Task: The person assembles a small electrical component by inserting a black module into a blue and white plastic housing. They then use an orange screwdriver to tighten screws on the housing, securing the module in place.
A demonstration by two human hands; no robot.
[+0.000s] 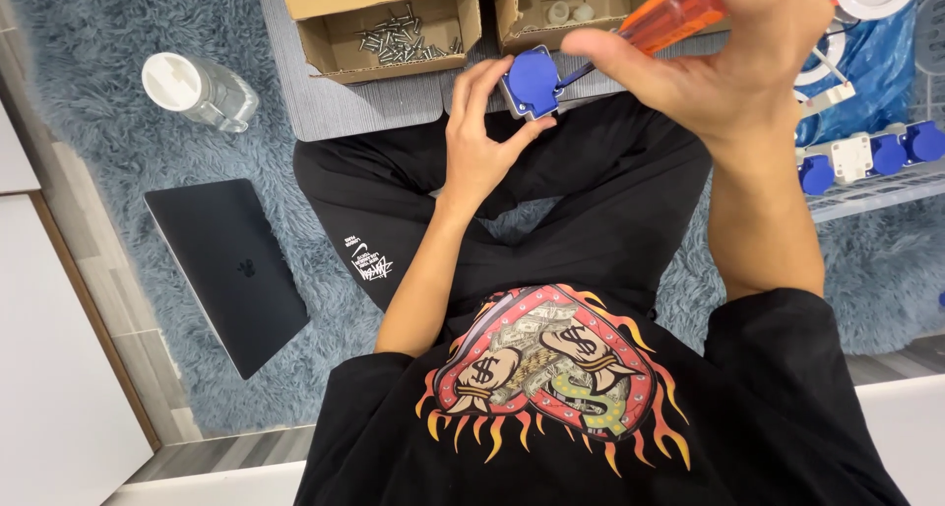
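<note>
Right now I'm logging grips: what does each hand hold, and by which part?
The left hand holds the blue socket by its edges. The right hand grips the screwdriver by its orange handle, tip at the socket.

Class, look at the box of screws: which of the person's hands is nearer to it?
Left. The left hand sits just below-right of the box of screws; the right hand is farther right.

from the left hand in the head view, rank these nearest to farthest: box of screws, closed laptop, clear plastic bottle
1. Box of screws, just above the left hand, toward the top.
2. Clear plastic bottle, farther off on the rug in the picture's upper left.
3. Closed laptop, lower left on the rug.
</note>
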